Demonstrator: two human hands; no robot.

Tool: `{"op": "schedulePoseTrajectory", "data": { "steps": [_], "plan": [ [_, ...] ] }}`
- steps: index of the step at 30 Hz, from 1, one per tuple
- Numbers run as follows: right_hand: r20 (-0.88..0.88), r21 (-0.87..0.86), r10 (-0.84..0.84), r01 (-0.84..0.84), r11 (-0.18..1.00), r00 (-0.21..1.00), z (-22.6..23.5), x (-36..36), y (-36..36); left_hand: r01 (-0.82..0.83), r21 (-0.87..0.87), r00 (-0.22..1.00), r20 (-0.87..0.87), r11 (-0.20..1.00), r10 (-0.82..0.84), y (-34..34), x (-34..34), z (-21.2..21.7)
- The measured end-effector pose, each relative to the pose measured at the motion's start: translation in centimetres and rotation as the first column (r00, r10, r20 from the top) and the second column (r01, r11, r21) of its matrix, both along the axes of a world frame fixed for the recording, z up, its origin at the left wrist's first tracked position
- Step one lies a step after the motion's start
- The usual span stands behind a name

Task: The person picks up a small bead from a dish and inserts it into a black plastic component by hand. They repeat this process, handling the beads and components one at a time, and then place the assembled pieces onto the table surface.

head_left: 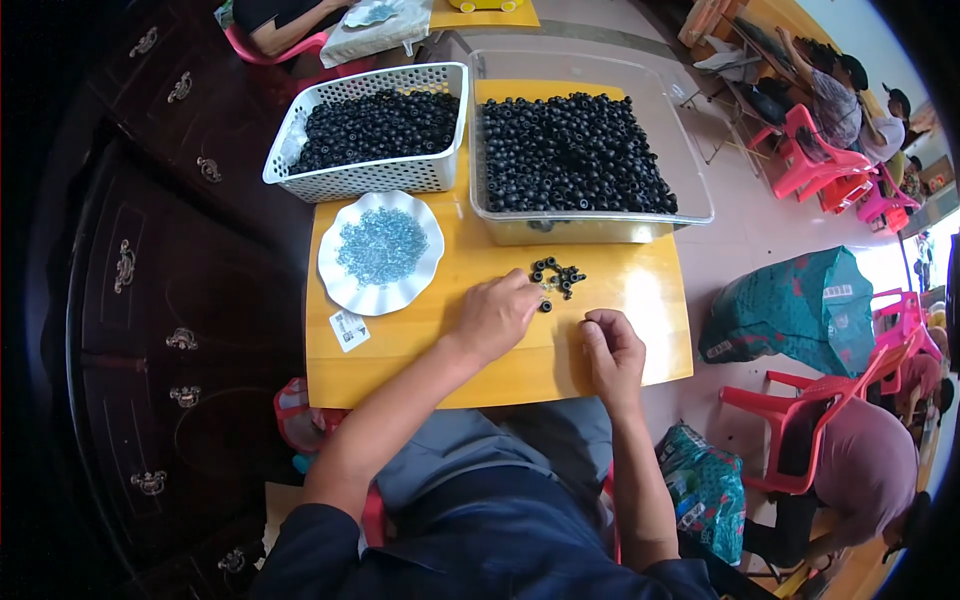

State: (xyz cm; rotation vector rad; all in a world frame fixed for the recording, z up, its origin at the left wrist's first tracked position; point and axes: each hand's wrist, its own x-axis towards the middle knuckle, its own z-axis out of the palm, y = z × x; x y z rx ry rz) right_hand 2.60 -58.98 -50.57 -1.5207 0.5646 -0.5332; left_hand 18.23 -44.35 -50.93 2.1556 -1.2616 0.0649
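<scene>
My left hand (499, 314) is closed, with its fingertips brought together at the tabletop beside a small loose group of black ring-shaped parts (566, 275). A few tiny clear pieces lie by those fingertips; what they grip is hidden. One black ring-shaped part (545, 306) sits apart, just right of that hand. Over the table's right side, my right hand (614, 358) has its thumb and fingers curled together. Something small and dark shows at its fingertips, too small to name. Left of my hands, a white wavy-rimmed plate (340, 285) holds many small clear bluish pieces (382, 247).
On the yellow table (480, 385), a white perforated basket (375, 180) and a clear plastic bin (590, 229) hold heaps of black parts. A white label (349, 330) lies below the plate. Dark drawers (190, 280) stand left; teal bags (795, 310) and red chairs (790, 420) right. Other people sit nearby.
</scene>
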Motion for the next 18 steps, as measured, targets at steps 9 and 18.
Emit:
{"op": "schedulePoseTrajectory", "data": {
  "steps": [9,18],
  "plan": [
    [-0.116,-0.795,-0.015,-0.084,0.601,0.993,0.9,1.4,0.1,-0.063,0.078,0.998,-0.011,0.995,0.064,1.9,-1.1,0.6],
    [-0.171,-0.778,-0.022,-0.121,0.616,0.985,2.3,4.0,0.5,-0.163,-0.155,0.945,-0.308,0.974,0.11,6.3,-3.0,1.2]
  ]
}}
